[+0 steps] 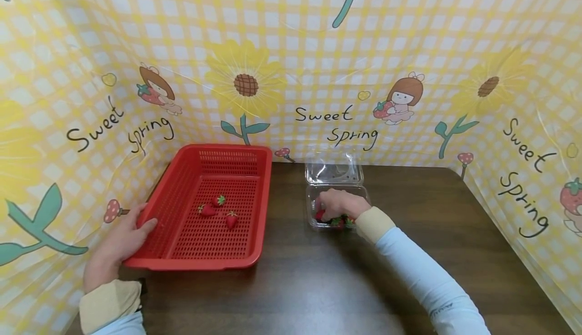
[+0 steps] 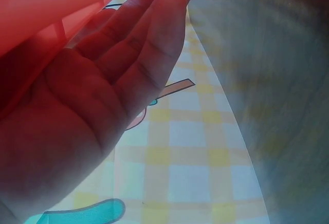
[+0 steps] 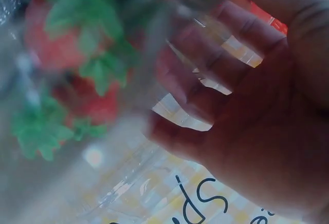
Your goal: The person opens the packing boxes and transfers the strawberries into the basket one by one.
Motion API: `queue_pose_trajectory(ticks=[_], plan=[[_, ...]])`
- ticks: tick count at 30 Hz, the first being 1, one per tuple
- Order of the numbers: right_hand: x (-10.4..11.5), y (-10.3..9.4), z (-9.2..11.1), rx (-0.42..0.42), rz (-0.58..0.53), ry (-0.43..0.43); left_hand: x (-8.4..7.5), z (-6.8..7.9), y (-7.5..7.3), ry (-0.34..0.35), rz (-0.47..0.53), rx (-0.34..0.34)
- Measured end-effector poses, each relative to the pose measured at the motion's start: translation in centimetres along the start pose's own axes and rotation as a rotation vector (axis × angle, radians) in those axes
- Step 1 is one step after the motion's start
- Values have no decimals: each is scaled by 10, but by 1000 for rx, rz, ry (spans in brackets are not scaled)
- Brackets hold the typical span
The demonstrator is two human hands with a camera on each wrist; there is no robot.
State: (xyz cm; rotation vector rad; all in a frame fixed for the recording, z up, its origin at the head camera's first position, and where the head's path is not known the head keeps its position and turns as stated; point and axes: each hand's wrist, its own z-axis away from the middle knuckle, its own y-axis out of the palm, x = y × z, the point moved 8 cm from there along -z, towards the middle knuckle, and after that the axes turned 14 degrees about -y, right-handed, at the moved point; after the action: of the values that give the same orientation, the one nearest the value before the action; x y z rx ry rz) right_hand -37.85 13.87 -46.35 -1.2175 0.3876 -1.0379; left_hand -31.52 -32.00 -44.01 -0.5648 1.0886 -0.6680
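Observation:
A red plastic basket (image 1: 261,193) stands on the left of the table, with three strawberries (image 1: 231,220) on its slotted floor. My left hand (image 1: 123,241) holds its left rim, thumb on top; in the left wrist view the fingers (image 2: 149,62) run beneath the red plastic. Right of it, a clear clamshell box (image 1: 311,193) has its lid up and several strawberries inside. My right hand (image 1: 338,202) reaches down into this box. The right wrist view shows its bent fingers (image 3: 198,98) beside strawberries (image 3: 56,44); whether the fingertips grip one is hidden.
The dark wooden table (image 1: 291,284) extends in front of the basket and box. A yellow checked cloth (image 1: 291,72) printed with flowers and lettering rises behind and along both sides. The lid (image 1: 334,171) of the box leans against it.

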Motion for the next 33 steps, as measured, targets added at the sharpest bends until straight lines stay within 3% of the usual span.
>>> queue_pose_trajectory(ticks=[8,16,24,33], plan=[[3,-18,4,-102,-2,-109,-1,1,1,-8,-4,9],[14,-58,8,-279,-25,-103,2,-1,0,-42,16,31],[51,-99,5,-431,-49,-171,2,0,1,-44,1,29],[99,-124,-6,-481,32,-253,-1,-2,-1,-39,-29,23]])
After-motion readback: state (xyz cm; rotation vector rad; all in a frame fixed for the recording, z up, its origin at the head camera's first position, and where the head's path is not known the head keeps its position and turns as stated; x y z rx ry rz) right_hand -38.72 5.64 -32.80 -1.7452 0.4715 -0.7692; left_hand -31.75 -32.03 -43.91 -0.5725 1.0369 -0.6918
